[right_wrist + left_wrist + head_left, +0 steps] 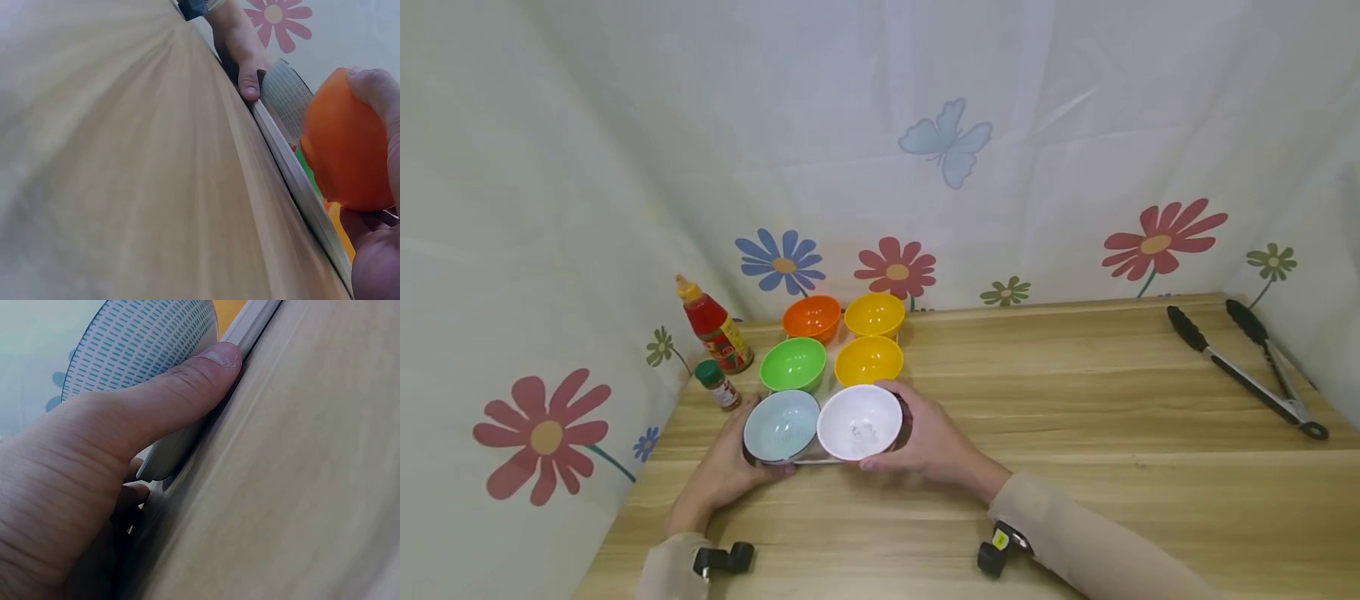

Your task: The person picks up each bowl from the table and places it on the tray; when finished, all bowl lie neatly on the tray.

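My left hand (726,467) grips the near left corner of a pale tray (164,455). In the left wrist view its thumb (194,381) lies along the tray's edge, and the other fingers are partly hidden behind. Beside that hand is a light blue bowl (782,427) with a dashed pattern outside. My right hand (936,442) holds a bowl (859,425), white inside and orange outside, at the tray's near right. Its thumb is at the rim, with fingers beneath the orange wall (350,144). Behind stand a green bowl (793,367) and a yellow bowl (869,362).
Farther back are an orange bowl (812,318) and another yellow bowl (875,315). At the left stand a red sauce bottle (715,329) and a small green-capped spice jar (718,386). Black-tipped tongs (1255,379) lie spread at the right of the wooden table (1037,375), before a flowered curtain (820,133).
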Available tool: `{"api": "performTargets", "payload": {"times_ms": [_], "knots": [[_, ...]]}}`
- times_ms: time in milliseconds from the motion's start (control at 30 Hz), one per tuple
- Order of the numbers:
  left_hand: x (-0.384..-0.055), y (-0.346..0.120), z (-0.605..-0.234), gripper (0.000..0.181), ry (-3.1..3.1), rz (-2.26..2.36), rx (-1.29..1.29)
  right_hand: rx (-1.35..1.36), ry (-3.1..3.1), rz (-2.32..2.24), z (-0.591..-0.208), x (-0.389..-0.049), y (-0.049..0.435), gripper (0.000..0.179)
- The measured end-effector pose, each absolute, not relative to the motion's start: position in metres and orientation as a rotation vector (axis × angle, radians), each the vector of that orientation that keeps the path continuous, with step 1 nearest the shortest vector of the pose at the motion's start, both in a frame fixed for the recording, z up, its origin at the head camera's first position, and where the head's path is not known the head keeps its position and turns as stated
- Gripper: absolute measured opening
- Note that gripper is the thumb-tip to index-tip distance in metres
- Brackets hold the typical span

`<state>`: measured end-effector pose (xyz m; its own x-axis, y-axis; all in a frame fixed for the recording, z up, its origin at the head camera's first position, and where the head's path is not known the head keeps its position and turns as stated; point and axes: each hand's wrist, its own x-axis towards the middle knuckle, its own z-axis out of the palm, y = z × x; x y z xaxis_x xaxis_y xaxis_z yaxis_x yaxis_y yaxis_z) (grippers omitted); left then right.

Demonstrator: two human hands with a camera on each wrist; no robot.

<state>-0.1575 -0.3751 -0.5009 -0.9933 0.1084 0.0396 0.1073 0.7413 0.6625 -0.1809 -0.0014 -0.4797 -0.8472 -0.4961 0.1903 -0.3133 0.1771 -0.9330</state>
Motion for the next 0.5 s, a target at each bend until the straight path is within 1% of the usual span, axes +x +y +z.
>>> {"api": "performTargets", "payload": {"times_ms": [500], "knots": [[-0.1547, -0.3704, -0.4943, 0.143, 2.939, 1.089, 0.156, -0.821, 2.289, -1.669, -0.4842, -0.1885, 0.0034, 0.112]]}}
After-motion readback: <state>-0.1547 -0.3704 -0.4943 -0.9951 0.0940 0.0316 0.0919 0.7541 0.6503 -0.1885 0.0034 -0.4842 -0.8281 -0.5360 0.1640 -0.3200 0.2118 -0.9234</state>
